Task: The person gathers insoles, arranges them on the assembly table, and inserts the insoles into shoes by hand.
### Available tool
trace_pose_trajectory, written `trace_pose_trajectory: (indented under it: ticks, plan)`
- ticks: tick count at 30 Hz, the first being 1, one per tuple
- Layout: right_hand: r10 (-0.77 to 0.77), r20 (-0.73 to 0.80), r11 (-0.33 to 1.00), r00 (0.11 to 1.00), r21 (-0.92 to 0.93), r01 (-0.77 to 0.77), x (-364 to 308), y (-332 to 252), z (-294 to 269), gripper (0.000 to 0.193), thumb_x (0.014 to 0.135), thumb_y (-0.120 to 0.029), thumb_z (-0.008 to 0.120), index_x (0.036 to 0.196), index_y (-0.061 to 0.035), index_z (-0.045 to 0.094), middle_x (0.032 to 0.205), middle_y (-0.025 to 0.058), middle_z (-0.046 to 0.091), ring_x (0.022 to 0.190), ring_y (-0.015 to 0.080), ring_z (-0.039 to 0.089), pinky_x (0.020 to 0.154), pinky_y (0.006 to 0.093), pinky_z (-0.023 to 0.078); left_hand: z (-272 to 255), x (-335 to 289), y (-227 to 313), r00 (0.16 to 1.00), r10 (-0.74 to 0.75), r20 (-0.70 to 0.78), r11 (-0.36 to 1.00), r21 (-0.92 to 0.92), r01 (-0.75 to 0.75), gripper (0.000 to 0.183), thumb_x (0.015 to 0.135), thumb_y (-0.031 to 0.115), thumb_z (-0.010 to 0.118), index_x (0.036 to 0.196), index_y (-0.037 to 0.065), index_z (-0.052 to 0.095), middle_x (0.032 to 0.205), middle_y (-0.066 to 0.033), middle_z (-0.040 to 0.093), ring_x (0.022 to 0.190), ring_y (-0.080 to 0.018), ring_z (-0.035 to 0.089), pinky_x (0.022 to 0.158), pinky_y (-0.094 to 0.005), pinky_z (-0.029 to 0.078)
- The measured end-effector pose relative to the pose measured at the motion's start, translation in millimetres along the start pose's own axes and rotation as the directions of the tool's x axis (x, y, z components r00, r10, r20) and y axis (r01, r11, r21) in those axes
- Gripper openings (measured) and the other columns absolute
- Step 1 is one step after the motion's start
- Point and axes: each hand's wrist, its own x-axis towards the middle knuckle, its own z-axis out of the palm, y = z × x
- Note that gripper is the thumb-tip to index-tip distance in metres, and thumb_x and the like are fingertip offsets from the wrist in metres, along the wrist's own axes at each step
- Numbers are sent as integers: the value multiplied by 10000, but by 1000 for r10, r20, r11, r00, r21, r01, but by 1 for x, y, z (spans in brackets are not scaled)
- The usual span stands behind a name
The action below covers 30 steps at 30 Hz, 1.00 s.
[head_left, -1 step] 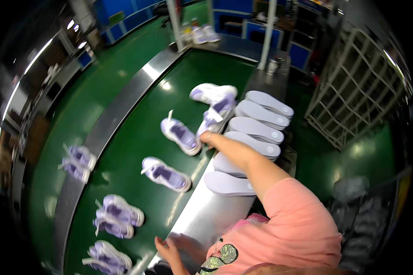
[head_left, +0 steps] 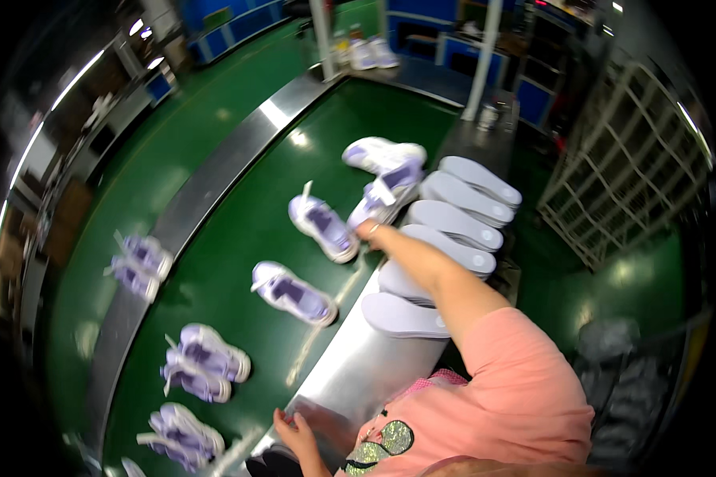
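Observation:
My right hand (head_left: 366,231), reached far across with a band at its wrist, is closed on the near end of a white and lilac sneaker (head_left: 386,193); its fingers are partly hidden. A second sneaker (head_left: 378,153) lies on its side just beyond, touching it. Left of that hand, another lilac sneaker (head_left: 324,228) lies on the green belt, and one more sneaker (head_left: 294,294) is nearer to me. My left hand (head_left: 296,436) hovers low by the metal ledge, fingers loosely bent and apart, nothing seen in it.
Stacks of pale grey insoles (head_left: 453,224) line the metal ledge (head_left: 350,358) under my right forearm. Sneaker pairs (head_left: 207,362) sit farther left on the green belt (head_left: 239,238), and one pair (head_left: 139,266) rests on its far metal rim. A wire cage cart (head_left: 628,159) stands right.
The view has turned slightly, so the scene sits a little differently. Part of another shoe now shows at the lower left. My right hand stays on the same sneaker.

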Motion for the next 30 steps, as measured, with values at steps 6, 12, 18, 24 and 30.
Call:
trace_pose_trajectory:
  ticks: [6,12,18,24,30]
  plan:
    - [-132,-80,899,988,-430,85,-78,-71,63,311,754,-119,374,984,-128,583,970,125,540,901,226,502,787,352,401,-41,-119,-74,999,44,23,947,319,-49,213,760,95,499,960,24,522,777,-124,548,675,-281,536,570,-331,446]
    - [-92,147,987,985,142,71,-111,-49,47,349,811,-191,493,1125,-43,462,1136,102,482,1033,228,476,837,388,417,-67,-225,-191,857,-358,371,699,715,-18,417,736,173,475,1144,101,434,1162,-133,416,1038,-275,407,815,-446,338]
    - [-64,330,992,942,-79,96,-263,-80,138,271,839,-174,474,1078,-51,497,1102,58,520,979,175,513,786,310,420,-52,-255,-295,437,-574,692,484,718,-500,444,803,244,421,1237,149,403,1358,-38,242,1267,-196,154,1017,-432,48]
    - [-34,461,912,887,-349,216,-334,-119,174,224,845,-187,473,1010,-51,537,1004,26,559,833,110,551,679,220,428,-46,-231,-311,363,-460,811,263,515,-816,407,817,222,407,1214,135,436,1334,-20,293,1250,-202,197,1018,-395,78]
    - [-60,545,843,836,-422,335,-364,-128,206,208,841,-157,465,971,-17,544,907,35,574,784,106,550,645,212,430,-32,-198,-292,376,-431,820,456,557,-694,326,805,243,411,1102,165,520,1146,-18,488,1133,-182,370,993,-422,122]
